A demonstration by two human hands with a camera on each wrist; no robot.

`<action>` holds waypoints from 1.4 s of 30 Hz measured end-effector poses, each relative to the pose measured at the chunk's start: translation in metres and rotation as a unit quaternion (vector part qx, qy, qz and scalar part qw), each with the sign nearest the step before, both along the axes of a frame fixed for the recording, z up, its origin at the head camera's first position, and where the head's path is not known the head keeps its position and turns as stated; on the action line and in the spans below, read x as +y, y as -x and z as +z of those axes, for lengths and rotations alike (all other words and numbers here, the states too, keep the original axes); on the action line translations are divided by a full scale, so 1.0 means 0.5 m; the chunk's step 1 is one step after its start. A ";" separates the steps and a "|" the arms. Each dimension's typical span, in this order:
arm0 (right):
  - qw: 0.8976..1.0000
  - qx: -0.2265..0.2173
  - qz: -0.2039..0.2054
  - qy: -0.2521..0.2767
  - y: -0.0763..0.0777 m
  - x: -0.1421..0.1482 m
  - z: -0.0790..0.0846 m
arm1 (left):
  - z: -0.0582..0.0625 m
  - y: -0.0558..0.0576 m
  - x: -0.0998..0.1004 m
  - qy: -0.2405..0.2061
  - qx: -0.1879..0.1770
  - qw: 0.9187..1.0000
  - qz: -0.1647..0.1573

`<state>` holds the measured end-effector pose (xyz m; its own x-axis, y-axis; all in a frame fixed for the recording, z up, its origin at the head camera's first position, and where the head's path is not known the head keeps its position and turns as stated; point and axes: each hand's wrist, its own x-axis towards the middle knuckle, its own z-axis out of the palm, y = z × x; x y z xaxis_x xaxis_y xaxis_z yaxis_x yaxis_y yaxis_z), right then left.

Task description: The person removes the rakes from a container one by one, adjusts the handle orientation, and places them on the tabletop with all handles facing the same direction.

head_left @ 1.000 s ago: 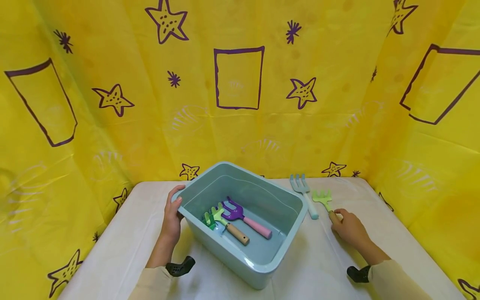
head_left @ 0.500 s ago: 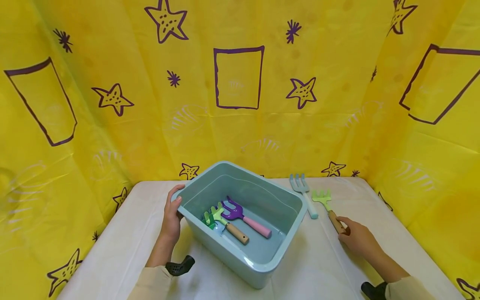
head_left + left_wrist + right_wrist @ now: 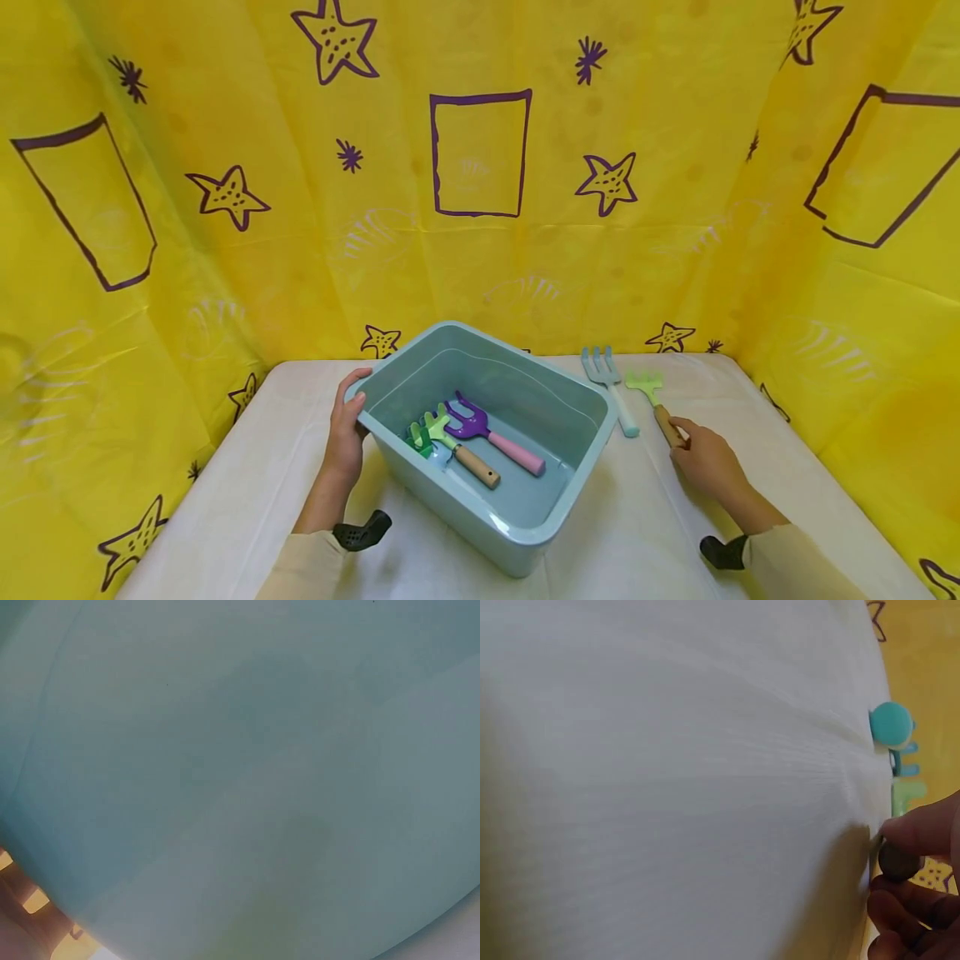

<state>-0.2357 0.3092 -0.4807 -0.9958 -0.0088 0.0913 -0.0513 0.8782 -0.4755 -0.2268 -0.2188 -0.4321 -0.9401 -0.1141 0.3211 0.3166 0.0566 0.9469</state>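
My left hand (image 3: pixel 347 433) grips the left corner of a blue-green plastic bin (image 3: pixel 480 533), thumb over the rim. Its curled fingers (image 3: pixel 26 904) show at the lower left of the left wrist view, beside the bin wall. On the right, my right hand (image 3: pixel 708 462) pinches the wooden handle of a light-green hand rake (image 3: pixel 645 383) whose prongs point away from me. In the right wrist view the round handle end (image 3: pixel 900 861) sits between thumb and fingers. Just left of this rake, a pale-blue hand fork (image 3: pixel 609 379) lies on the table.
Inside the bin lie a purple hand fork with a pink handle (image 3: pixel 517 454), a light-green rake with a wooden handle (image 3: pixel 476 467) and a dark-green piece (image 3: pixel 418 439). A white-covered table (image 3: pixel 637 533) lies below, with yellow patterned curtains (image 3: pixel 480 267) around it.
My right hand slid back toward the end of the rake's handle, then moved slightly forward and left, with the rake shifting little. The left hand and bin stay put.
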 end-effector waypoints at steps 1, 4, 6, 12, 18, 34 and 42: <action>1.000 0.000 -0.002 0.000 0.009 -0.001 -0.001 | 0.001 0.000 0.000 0.000 -0.001 1.000 0.002; 1.000 -0.003 -0.009 0.000 0.035 -0.002 0.001 | 0.002 0.000 0.001 0.000 -0.001 1.000 0.003; 1.000 -0.002 -0.012 -0.002 0.049 -0.003 0.004 | 0.002 0.000 0.001 0.000 -0.002 1.000 0.002; 1.000 -0.014 -0.021 -0.001 0.075 -0.001 0.014 | 0.000 -0.001 0.002 -0.004 -0.002 1.000 -0.001; 0.999 -0.020 -0.029 0.000 0.087 -0.003 0.012 | -0.002 -0.002 0.002 -0.005 -0.001 1.000 -0.001; 1.000 0.002 0.001 -0.009 0.099 0.008 0.060 | 0.000 -0.001 0.003 -0.006 0.002 1.000 0.003; 0.997 0.070 -0.002 0.030 0.111 -0.021 0.117 | -0.003 0.000 0.002 -0.007 0.000 1.000 0.002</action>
<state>-0.2910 0.2986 -0.4222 -0.9735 0.0039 0.2288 -0.1176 0.8491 -0.5149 -0.2268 -0.2176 -0.4337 -0.9396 -0.1223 0.3198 0.3166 0.0453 0.9475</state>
